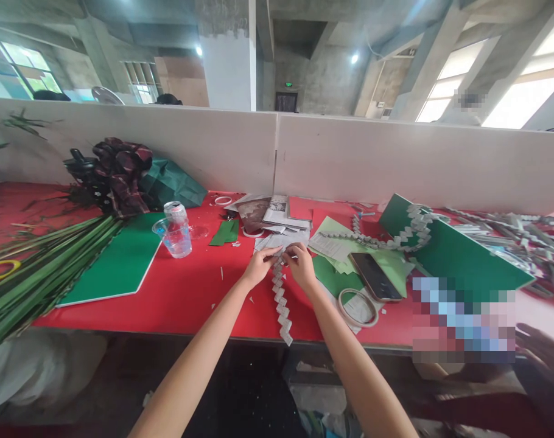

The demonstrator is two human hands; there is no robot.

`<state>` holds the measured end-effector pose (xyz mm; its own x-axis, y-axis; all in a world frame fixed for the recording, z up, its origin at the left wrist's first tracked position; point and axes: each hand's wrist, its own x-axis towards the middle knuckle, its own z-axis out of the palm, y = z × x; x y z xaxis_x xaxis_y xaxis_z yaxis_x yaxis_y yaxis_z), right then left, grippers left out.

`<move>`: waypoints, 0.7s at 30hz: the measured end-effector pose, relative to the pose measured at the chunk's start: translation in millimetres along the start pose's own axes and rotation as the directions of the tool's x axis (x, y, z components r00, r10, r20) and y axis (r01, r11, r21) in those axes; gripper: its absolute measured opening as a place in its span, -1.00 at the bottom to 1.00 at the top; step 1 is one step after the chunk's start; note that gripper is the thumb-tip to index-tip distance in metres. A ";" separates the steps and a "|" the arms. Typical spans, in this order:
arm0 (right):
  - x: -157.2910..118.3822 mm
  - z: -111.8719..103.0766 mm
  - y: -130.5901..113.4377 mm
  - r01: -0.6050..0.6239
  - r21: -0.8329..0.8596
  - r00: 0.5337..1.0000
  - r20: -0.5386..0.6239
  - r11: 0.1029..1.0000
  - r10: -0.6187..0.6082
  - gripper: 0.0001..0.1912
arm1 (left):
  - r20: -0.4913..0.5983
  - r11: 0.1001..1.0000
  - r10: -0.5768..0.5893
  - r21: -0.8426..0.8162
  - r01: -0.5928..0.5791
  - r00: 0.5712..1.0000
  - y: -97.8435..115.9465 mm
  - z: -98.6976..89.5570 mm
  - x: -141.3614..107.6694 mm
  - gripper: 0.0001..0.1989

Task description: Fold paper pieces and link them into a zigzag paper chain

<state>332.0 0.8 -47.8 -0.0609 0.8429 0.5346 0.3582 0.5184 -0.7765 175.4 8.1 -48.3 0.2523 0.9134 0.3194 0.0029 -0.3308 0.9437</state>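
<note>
A zigzag chain of folded paper (pixel 280 298) hangs down from between my two hands, and its lower end passes over the front edge of the red table (pixel 185 292). My left hand (pixel 262 265) pinches the chain's upper end from the left. From the right, my right hand (pixel 299 263) pinches the same end with thumb and forefinger. The fingertips almost meet, so the exact fold between them is hidden. Small paper scraps lie near the chain. Behind my hands sits a pile of printed paper (pixel 281 213).
At left lie long green leaves (pixel 76 255), a green board (pixel 117 267) and a plastic cup (pixel 179 240) by a can (pixel 174 210). To the right are a phone (pixel 375 277), a tape roll (pixel 358 307), another paper chain (pixel 414 228) and an upright green board (pixel 459 249). Another person's hand (pixel 539 347) shows at far right.
</note>
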 end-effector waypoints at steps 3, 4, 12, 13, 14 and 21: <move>0.3 1.2 -2.2 -0.047 0.047 0.999 -0.004 0.998 0.048 -0.85 | -0.024 0.998 -0.053 -0.044 0.052 0.998 -0.5 -0.4 -0.1 -0.64; 0.6 1.6 -3.5 -0.058 0.071 0.998 0.001 0.996 0.058 -0.84 | -0.051 0.994 -0.083 -0.076 0.079 0.995 -0.4 -1.2 -0.1 -0.62; 4.1 1.1 -9.9 -0.173 0.261 0.984 0.078 0.950 0.158 -0.75 | -0.170 0.911 -0.233 -0.382 0.155 0.957 4.9 -11.0 0.5 -0.41; 4.3 0.8 -10.0 -0.183 0.265 0.983 0.077 0.947 0.169 -0.75 | -0.173 0.910 -0.240 -0.382 0.159 0.955 5.4 -11.8 0.4 -0.41; 4.3 0.6 -10.2 -0.189 0.268 0.982 0.076 0.945 0.175 -0.75 | -0.177 0.913 -0.242 -0.375 0.162 0.954 5.8 -12.5 0.3 -0.42; 1.9 -1.2 -15.2 -0.197 0.281 0.980 0.069 0.939 0.185 -0.79 | -0.176 0.938 -0.237 -0.298 0.178 0.955 7.6 -14.3 -0.4 -0.34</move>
<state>327.5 -5.6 -34.6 -0.0572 0.9323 0.3572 0.0871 0.3611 -0.9284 161.4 8.6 -40.0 0.0696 0.9929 0.0966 -0.2407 -0.0773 0.9675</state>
